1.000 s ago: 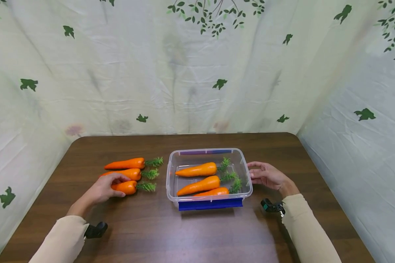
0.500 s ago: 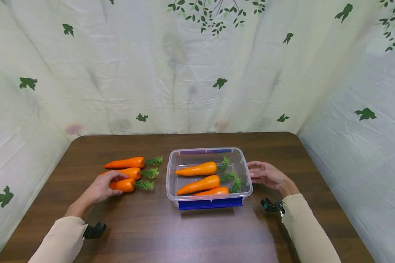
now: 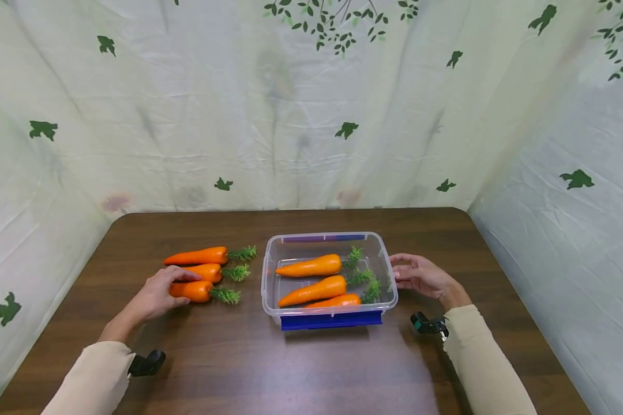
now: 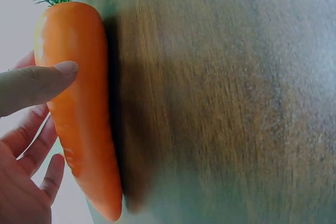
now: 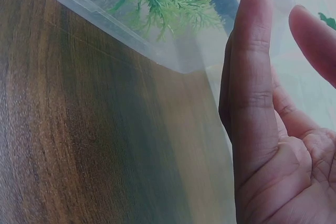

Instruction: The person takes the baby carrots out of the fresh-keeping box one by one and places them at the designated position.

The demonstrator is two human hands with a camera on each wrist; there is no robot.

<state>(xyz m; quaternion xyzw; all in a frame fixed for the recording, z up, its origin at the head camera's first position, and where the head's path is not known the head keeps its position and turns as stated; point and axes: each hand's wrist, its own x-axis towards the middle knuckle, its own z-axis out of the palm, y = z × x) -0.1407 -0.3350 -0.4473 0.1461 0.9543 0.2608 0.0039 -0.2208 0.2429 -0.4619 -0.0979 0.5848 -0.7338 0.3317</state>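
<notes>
With thumb and fingers my left hand point(image 3: 158, 293) grips the nearest of three orange toy carrots lying on the left of the table. In the left wrist view that carrot point(image 4: 79, 93) has the thumb across its front and its green top pointing up; its tip reaches past the fingers. Just behind lie a second carrot point(image 3: 207, 272), partly covered by the hand, and a third carrot point(image 3: 197, 256). My right hand point(image 3: 423, 278) is at the right wall of a clear plastic box point(image 3: 267, 288), its fingers fairly straight and the thumb apart. Whether they touch the wall is unclear.
Inside the lidless box lie three more carrots, among them one in the middle point(image 3: 314, 291), their green tops to the right. A blue clip point(image 3: 332, 321) hangs on the box's front. The brown table point(image 3: 228, 363) ends at a patterned cloth point(image 3: 301, 144) behind.
My left hand has shifted slightly leftward and the nearest carrot has slid left with it. The right hand and the box stay in place.
</notes>
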